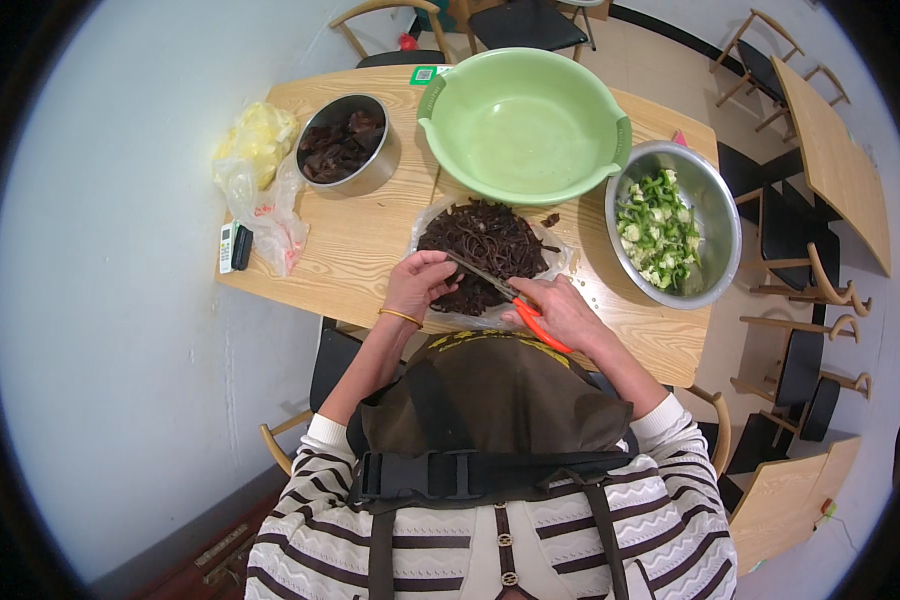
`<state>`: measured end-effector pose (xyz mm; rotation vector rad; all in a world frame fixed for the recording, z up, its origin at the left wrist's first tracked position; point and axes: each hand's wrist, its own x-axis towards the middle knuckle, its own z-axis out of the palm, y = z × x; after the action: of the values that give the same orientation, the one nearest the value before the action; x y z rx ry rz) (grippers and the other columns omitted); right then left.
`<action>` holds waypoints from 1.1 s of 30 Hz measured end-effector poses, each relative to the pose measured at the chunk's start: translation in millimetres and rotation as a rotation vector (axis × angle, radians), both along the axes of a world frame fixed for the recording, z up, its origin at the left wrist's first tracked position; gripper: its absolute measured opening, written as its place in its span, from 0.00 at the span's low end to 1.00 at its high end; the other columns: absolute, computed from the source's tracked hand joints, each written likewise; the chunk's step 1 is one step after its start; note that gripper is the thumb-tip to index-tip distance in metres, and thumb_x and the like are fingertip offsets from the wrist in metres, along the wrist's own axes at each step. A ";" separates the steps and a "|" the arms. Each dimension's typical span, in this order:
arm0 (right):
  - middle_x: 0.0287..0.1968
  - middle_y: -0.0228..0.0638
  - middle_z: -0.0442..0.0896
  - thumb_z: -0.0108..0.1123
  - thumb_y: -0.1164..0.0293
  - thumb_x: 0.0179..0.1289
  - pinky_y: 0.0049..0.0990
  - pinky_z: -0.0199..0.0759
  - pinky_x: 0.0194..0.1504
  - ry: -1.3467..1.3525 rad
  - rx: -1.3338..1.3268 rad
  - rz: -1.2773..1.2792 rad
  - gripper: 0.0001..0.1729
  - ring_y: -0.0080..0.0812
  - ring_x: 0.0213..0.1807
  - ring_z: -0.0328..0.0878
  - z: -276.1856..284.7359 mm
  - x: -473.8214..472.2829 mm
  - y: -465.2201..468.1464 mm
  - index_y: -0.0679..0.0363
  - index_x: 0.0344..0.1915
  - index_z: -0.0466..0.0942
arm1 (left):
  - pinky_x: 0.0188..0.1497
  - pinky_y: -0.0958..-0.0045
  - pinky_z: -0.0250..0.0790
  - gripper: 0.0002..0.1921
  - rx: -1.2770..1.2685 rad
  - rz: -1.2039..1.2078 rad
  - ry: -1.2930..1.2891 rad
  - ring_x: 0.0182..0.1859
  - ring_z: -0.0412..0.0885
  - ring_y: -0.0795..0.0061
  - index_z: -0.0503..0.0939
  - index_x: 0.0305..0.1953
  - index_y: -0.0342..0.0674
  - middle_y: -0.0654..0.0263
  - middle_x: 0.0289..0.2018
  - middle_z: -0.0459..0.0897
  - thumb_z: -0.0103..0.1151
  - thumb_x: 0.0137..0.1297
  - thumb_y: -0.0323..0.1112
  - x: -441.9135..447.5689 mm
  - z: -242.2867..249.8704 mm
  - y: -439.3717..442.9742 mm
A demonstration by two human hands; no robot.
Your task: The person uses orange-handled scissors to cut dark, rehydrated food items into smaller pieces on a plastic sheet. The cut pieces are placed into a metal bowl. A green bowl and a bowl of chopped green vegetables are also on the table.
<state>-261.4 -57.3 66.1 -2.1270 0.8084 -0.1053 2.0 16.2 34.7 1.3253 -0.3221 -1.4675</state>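
My right hand [559, 311] grips orange-handled scissors [541, 330], whose blades point up and left to the fingertips of my left hand [418, 281]. Between its thumb and fingers my left hand pinches a small dark piece, probably wood ear fungus; its shape is partly hidden. Both hands are over the near edge of a heap of dark shredded strips [487, 240], which lies on a clear plastic bag [564, 259] on the wooden table [360, 262]. Whether the blades are apart is hard to tell.
A metal pot [367, 169] of dark fungus pieces stands at left, beside plastic bags [259, 150] and a remote control [227, 247]. Beyond the heap is a green basin [525, 135]. At right, a steel bowl [720, 232] holds cut green peppers with pale pieces. Chairs stand around.
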 end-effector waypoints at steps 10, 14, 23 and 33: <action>0.47 0.51 0.85 0.64 0.48 0.67 0.43 0.67 0.59 0.006 0.137 -0.084 0.36 0.52 0.50 0.81 8.7 -4.4 -4.5 0.62 0.64 0.74 | 0.46 0.70 0.82 0.07 -0.009 0.037 0.043 0.43 0.87 0.73 0.80 0.45 0.43 0.66 0.41 0.88 0.64 0.68 0.26 -0.6 -5.2 2.6; 0.47 0.52 0.85 0.64 0.49 0.67 0.46 0.68 0.58 -0.052 -0.015 -0.021 0.35 0.53 0.50 0.82 -3.2 -11.5 0.9 0.62 0.63 0.74 | 0.47 0.70 0.81 0.08 -0.050 0.061 0.091 0.43 0.86 0.76 0.80 0.46 0.44 0.68 0.41 0.87 0.64 0.68 0.27 2.5 -8.3 2.8; 0.44 0.48 0.84 0.63 0.47 0.66 0.42 0.64 0.56 -0.066 -0.037 -0.015 0.34 0.48 0.48 0.81 -0.4 -2.6 4.4 0.60 0.62 0.75 | 0.46 0.68 0.83 0.08 -0.036 0.024 0.011 0.39 0.84 0.78 0.81 0.46 0.42 0.67 0.40 0.87 0.63 0.68 0.24 -3.4 -9.4 4.3; 0.38 0.46 0.85 0.66 0.46 0.63 0.40 0.65 0.52 -0.078 -0.081 -0.027 0.34 0.47 0.44 0.82 -4.9 -1.1 3.3 0.59 0.60 0.77 | 0.46 0.69 0.83 0.08 -0.043 0.016 0.014 0.40 0.85 0.77 0.81 0.47 0.42 0.66 0.40 0.87 0.63 0.68 0.24 -3.3 -9.1 4.7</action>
<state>-262.4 -54.0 61.3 -2.1736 0.7993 -0.2377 -1.4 20.9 25.7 1.2798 -0.3317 -1.4483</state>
